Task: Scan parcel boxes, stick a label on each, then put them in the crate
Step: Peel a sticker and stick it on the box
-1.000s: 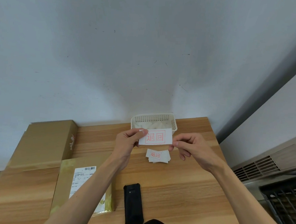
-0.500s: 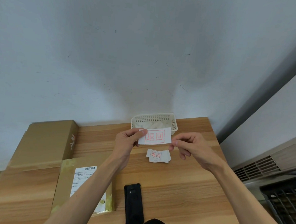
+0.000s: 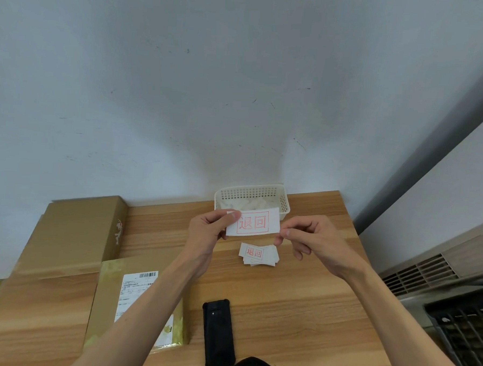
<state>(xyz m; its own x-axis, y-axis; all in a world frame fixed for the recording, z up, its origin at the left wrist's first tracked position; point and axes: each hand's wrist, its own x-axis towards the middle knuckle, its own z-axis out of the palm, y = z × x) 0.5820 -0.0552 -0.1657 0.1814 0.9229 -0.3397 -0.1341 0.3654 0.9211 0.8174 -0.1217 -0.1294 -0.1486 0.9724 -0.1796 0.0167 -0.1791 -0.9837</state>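
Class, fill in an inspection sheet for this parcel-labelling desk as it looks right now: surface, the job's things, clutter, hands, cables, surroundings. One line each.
Surface: wooden table, pushed against a pale wall.
Job's things: held label with red stamp; label stack lying below it; labelled parcel at near left; plain brown box behind that; black scanner lying flat.
Clutter: white basket by the wall, holding crumpled white scraps.
Hands: left hand pinches the label's left end; right hand pinches its right edge.
Cables: nothing seen.
Surroundings: dark crate and a vent grille at right.
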